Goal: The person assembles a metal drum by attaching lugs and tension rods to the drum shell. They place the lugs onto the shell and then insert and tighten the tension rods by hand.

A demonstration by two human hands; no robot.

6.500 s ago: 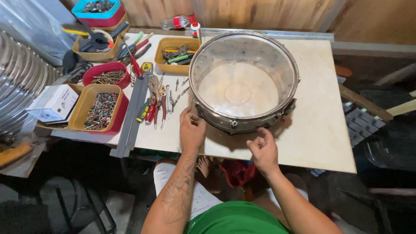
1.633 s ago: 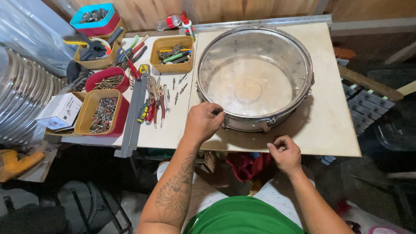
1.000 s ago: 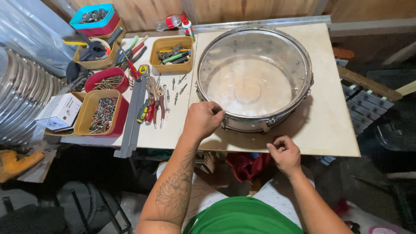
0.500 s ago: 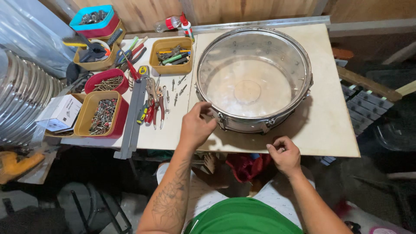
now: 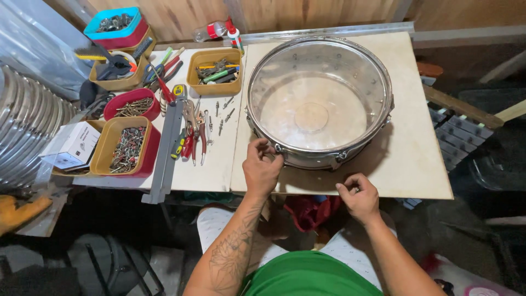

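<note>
Fingers (image 5: 267, 147) of the left hand (image 5: 262, 167) bent narrow and pinched at the near rim of the drum (image 5: 320, 104), just by one of the metal lugs on its shell – touching the hoop, thumb tucked under. Hard to tell whether a small fitting sits between the fingertips or only the hoop edge.

Head view, the only one: drum lying flat on the pale worktop (image 5: 411, 159), open side up, near wall just inside the front edge, chrome hoop all round. Right hand (image 5: 359, 196) resting at the worktop's front edge, apart from the drum, curled nearly closed with thumb against forefinger; cannot tell if anything small lies inside.

Compared with half a second ago: left hand drawn slightly back and tightened, from a looser reach over the rim to a close pinch on it. Right hand unmoved over the last second and a half. Drum in the same place. Judged from that – work settled on this one spot of the rim, grip now made.

Well to the left: pliers (image 5: 194, 134), loose bolts (image 5: 224, 115), a tray of screws (image 5: 123, 145), a grey metal bar (image 5: 167, 148), untouched.
</note>
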